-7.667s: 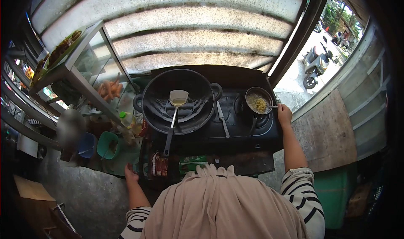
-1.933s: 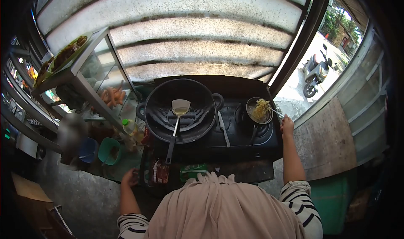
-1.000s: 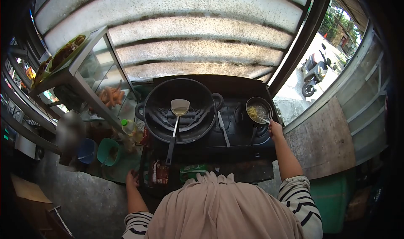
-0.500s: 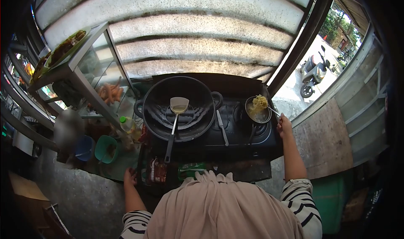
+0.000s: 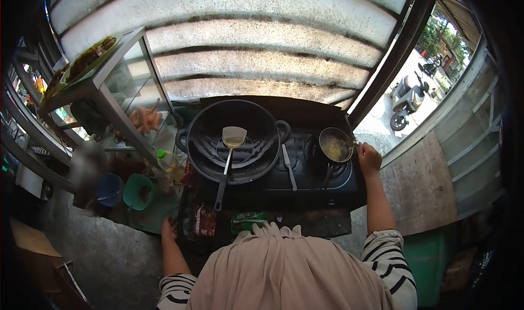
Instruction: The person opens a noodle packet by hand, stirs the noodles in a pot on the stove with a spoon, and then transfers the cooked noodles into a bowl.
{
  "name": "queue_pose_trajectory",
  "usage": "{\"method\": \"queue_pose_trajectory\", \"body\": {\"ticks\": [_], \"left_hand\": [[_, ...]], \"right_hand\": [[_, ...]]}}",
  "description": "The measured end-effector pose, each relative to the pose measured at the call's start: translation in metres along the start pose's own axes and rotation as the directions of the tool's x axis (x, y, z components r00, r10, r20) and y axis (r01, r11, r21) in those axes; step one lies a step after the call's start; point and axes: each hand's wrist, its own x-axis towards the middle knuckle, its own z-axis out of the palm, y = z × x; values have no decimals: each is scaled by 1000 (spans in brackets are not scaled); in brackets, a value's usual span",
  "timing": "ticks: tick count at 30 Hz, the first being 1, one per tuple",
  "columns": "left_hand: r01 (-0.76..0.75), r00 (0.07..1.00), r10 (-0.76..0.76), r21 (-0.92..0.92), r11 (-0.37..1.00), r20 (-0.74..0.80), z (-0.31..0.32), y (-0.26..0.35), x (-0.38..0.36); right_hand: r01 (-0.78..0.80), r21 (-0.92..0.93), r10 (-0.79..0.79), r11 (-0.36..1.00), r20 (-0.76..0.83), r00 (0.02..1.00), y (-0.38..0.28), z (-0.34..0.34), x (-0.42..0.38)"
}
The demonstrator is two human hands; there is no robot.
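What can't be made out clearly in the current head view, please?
All in the head view:
Any flame: hidden by the pan.
Food in it: too small and blurred to identify.
Held end of the utensil: hidden by the right hand.
Whether the left hand touches the counter: too dim.
Lettering on the red packet: too small.

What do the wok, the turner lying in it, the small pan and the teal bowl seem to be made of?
Wok: probably dark metal, its inside showing glossy reflections.
Turner: silvery shaft, likely steel; the black handle looks like matte plastic.
Small pan: likely metal, judging by its thin, light-catching rim; any coating is unclear.
Teal bowl: apparently smooth plastic, given its even, solid colour.
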Motion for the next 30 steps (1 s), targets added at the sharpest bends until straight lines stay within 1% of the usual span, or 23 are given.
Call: {"method": "queue_pose_trajectory", "body": {"ticks": [1,3,5,6,7,9,10,11,12,13,14,15,16,17,19,20,22,25,27,29,30], "left_hand": [[-4,1000,4,-8,1000,-3,1,0,-1],[-9,1000,9,-17,1000,-7,1,1,-5],[9,1000,-9,-24,1000,-4,2,3,-9],[8,1000,-8,-23,1000,-4,3,3,-9],[12,1000,-13,-25,1000,-11,3,4,-10],[16,1000,-16,-31,999,-21,3,4,-10],[8,1000,-9,-34,999,-16,3,3,-9],[3,1000,-3,-36,999,-10,2,2,-9],[5,1000,-5,-33,999,-11,1,2,-9],[3,1000,-3,-28,1000,-12,1,2,-8],[1,1000,-1,-24,1000,-14,2,2,-8],[3,1000,-3,-24,1000,-13,4,2,-9],[0,1000,0,-26,1000,-10,4,3,-10],[-3,1000,3,-27,1000,-6,3,3,-11],[12,1000,-12,-33,999,-9,4,5,-13],[26,1000,-26,-38,999,-12,4,6,-13],[35,999,-35,-43,998,-11,5,8,-15],[40,999,-41,-42,998,-14,6,9,-17],[40,999,-41,-35,999,-13,7,9,-15],[26,999,-27,-42,999,-19,6,8,-13],[26,999,-27,-40,999,-21,6,8,-12]], "right_hand": [[72,9,-71,997,-34,997,-4,0,-1],[74,15,-74,997,-10,997,-10,14,-8],[69,36,-71,997,69,995,-18,26,-19],[21,83,-31,996,112,993,-19,34,-23],[21,85,-30,996,111,993,-18,40,-26],[-227,153,203,962,161,966,-14,55,-30],[-265,208,230,941,178,957,-3,69,-31],[-266,208,230,941,180,956,12,91,-33],[-272,246,228,930,193,954,29,114,-36],[-278,283,226,918,205,952,41,125,-38],[-279,280,227,918,205,952,47,124,-38],[-566,469,389,678,424,818,49,120,-36],[-782,531,433,325,651,623,49,118,-35],[-782,531,433,326,651,623,51,114,-36],[-876,481,417,-33,803,426,48,93,-37],[-876,482,419,-33,802,425,48,87,-36],[-858,497,448,-127,801,397,54,83,-36],[-816,554,446,-167,780,439,60,71,-30],[-790,574,407,-213,788,462,63,60,-25],[-770,577,388,-273,798,461,66,50,-19],[-770,576,388,-274,799,459,68,48,-17]]}}
